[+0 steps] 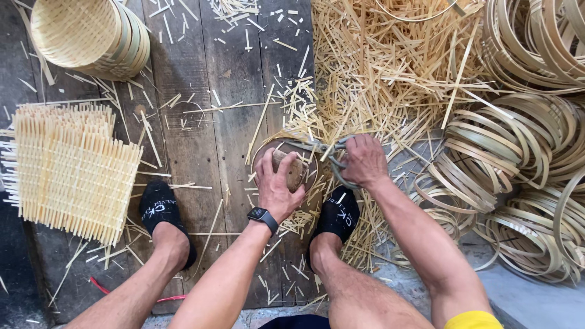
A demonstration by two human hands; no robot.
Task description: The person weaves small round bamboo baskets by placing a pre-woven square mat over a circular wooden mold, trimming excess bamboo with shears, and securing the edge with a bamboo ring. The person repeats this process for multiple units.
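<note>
Scissors (323, 152) sit in the right hand (364, 159), fingers through the loops and closed on the handles, blades pointing left toward the left hand (277, 183). That hand presses down with a closed grip on a round brownish block (297, 172) at the middle of the frame, just above the two black-socked feet (159, 210). Judging by how close the blade tips lie to the left fingers, a slip of the block or a hurried snip could nick them; loose slivers underfoot could also let the block skid.

Everything rests on a floor of dark wooden planks (201, 73) strewn with cut bamboo splints (390, 67), thickest in the upper middle. A woven square mat (73, 170) lies at the left, a stack of round woven baskets (91, 33) at the upper left, and coiled bamboo hoops (524, 158) pile along the right edge. Grey concrete shows at the lower right.
</note>
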